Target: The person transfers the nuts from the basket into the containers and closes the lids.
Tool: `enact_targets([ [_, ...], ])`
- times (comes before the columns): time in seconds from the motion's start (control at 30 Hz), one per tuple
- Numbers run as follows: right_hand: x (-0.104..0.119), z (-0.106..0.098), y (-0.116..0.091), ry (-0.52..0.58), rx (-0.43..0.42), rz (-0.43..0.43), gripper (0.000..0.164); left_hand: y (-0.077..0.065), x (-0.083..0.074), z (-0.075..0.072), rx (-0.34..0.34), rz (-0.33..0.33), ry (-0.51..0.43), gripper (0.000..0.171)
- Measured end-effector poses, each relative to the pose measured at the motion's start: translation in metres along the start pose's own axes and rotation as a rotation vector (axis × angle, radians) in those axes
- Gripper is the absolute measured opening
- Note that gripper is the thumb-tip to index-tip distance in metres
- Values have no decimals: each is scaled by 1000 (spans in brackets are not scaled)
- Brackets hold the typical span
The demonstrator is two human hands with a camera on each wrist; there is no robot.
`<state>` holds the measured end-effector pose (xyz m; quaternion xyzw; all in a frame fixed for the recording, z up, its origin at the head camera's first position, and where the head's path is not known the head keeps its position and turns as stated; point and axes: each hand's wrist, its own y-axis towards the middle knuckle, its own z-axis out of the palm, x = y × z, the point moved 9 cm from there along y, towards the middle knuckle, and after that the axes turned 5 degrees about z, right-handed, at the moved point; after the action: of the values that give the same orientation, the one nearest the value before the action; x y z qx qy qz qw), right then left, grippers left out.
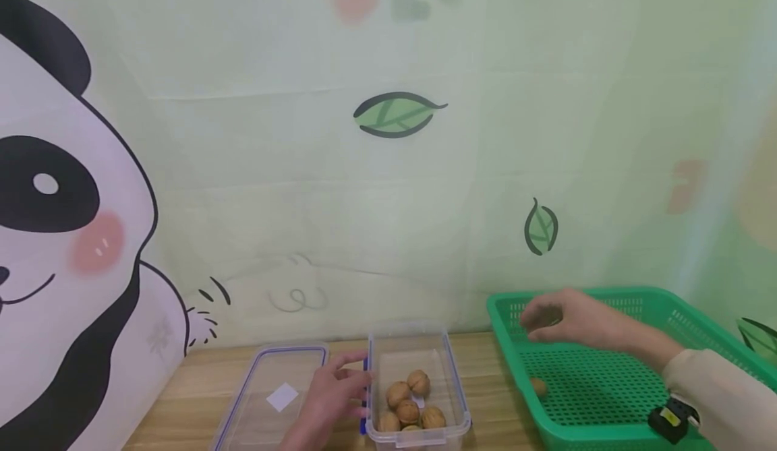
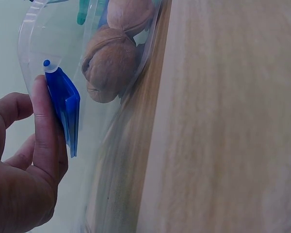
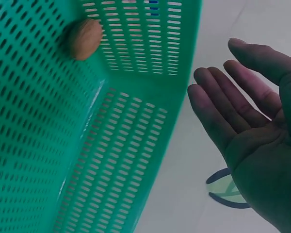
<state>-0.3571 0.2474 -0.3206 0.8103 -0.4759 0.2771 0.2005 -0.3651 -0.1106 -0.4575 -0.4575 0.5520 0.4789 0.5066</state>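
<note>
A clear plastic box (image 1: pixel 456 377) holds several walnuts (image 1: pixel 408 411). My left hand (image 1: pixel 332 397) is at the box's left side, its fingers touching the blue side latch (image 2: pixel 67 109) without curling round it. Over the left part of the green basket (image 1: pixel 613 431), my right hand (image 1: pixel 573 317) hovers with nothing in it; its fingers look loosely bent in the head view and extended in the right wrist view. One walnut (image 3: pixel 86 39) lies inside the basket by its left wall, below the right hand.
To the left of the box lies a clear lid (image 1: pixel 261 377) with a blue seal and a white paper square (image 1: pixel 282 397). Both containers stand on a wooden table (image 1: pixel 176 404). A printed cloth backdrop (image 1: pixel 273 168) rises directly behind them.
</note>
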Motion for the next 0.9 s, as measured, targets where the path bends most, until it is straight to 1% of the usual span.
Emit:
enact_targets([
  [0.17,-14,3,4,-21,59,26,27,0,-1,0,-8,-5,7,56],
  [0.3,-24,4,9,-18,103,41,27,-1,-1,0,-12,-6,9,55],
  [0.53,-42,10,17,66,190,56,31,-1,-1,-1,-10,-4,7,56],
  [0.73,-58,23,18,103,258,60,28,0,0,0,-3,-10,-4,57],
  [0.9,-69,35,16,71,307,54,29,0,1,0,-9,-16,-2,57],
])
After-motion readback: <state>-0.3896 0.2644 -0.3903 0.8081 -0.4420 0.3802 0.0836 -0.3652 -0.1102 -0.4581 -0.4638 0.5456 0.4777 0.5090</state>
